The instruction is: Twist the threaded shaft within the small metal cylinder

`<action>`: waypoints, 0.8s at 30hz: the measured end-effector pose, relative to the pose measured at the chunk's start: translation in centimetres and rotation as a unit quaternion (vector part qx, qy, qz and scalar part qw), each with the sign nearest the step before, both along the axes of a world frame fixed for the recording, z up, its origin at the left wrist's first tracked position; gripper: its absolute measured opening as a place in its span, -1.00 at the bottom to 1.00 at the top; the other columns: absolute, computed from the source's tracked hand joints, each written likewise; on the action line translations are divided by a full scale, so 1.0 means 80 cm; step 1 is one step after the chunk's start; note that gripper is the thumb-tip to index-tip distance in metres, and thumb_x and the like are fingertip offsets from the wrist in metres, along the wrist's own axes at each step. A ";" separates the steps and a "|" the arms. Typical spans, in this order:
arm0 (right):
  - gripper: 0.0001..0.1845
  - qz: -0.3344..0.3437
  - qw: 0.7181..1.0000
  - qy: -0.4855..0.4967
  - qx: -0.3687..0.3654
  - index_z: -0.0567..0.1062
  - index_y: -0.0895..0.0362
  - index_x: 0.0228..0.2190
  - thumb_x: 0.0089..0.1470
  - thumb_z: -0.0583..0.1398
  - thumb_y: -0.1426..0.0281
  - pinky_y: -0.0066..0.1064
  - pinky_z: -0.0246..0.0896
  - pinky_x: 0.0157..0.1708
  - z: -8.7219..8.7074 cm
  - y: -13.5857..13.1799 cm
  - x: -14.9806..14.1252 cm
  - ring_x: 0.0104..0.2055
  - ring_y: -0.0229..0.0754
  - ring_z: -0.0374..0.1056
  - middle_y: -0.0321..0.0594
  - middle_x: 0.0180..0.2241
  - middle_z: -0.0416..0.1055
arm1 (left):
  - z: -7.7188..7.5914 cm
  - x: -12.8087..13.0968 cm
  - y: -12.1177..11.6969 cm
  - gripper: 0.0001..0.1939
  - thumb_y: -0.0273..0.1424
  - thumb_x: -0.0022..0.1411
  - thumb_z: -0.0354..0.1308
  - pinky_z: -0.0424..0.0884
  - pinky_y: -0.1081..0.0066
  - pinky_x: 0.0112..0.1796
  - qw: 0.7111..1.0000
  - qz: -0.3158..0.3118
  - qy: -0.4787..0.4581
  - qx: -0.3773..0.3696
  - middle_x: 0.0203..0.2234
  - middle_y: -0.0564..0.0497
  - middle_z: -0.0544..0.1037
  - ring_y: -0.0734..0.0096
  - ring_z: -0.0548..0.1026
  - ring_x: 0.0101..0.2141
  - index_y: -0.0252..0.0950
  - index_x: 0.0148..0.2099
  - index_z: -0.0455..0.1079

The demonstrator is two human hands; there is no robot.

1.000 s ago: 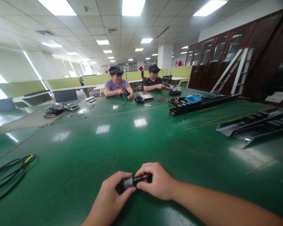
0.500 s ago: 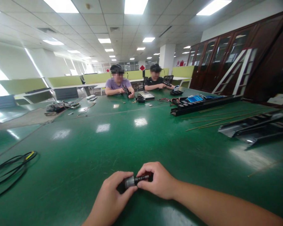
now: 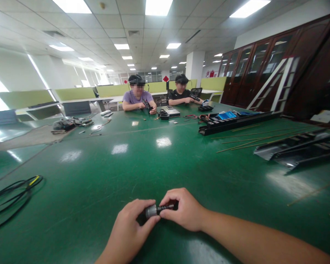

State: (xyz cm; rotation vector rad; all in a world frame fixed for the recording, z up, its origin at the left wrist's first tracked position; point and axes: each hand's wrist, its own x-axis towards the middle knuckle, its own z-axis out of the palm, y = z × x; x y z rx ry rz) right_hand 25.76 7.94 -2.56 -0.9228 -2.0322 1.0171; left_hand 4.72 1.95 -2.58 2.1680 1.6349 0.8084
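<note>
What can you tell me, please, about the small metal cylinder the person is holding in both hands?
The small metal cylinder has a short, silver-grey barrel that looks like brushed steel, with a narrower dark shaft running from it to the right, ending in a pale tip. It lies nearly level, tilted slightly up to the right. The left hand holds the barrel end, and the right hand holds the shaft end, partly hiding it. Its exact purpose cannot be told.

I am watching a brushed-metal cylinder (image 3: 151, 211) gleaming at 6 o'clock, its dark shaft (image 3: 166, 207) looking matt, over a glossy green workbench top (image 3: 118, 172). A matt black cable (image 3: 11, 194) is lying at 8 o'clock, dark metal channels (image 3: 299, 151) are shining at 3 o'clock, and varnished wood cabinets (image 3: 313, 47) are glowing at 2 o'clock.
</note>
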 end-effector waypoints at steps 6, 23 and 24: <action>-0.91 -0.003 1.000 0.000 -0.016 0.64 0.14 -0.44 -0.10 0.36 0.42 -0.47 0.14 -0.42 -0.002 0.000 0.002 -0.45 -0.24 0.35 -0.30 -0.51 0.49 | 0.001 -0.001 -0.001 -0.71 -0.26 0.24 0.28 0.49 0.11 -0.02 1.000 0.004 0.009 0.008 -0.13 0.00 0.63 0.13 0.58 -0.10 -0.10 0.01 0.50; -0.92 0.001 1.000 0.003 -0.013 0.63 0.14 -0.45 -0.10 0.36 0.41 -0.47 0.13 -0.43 0.000 0.000 0.003 -0.46 -0.25 0.33 -0.31 -0.52 0.47 | 0.003 -0.002 -0.002 -0.71 -0.26 0.23 0.29 0.51 0.17 -0.05 1.000 0.004 0.009 0.020 -0.14 0.00 0.63 0.16 0.58 -0.12 -0.10 0.00 0.50; -0.92 0.001 1.000 0.002 -0.012 0.63 0.14 -0.45 -0.10 0.36 0.41 -0.46 0.13 -0.43 0.000 0.000 0.003 -0.46 -0.25 0.33 -0.31 -0.52 0.47 | 0.004 -0.002 -0.002 -0.71 -0.26 0.23 0.29 0.51 0.17 -0.05 1.000 0.004 0.009 0.021 -0.14 0.00 0.63 0.16 0.59 -0.12 -0.10 0.00 0.50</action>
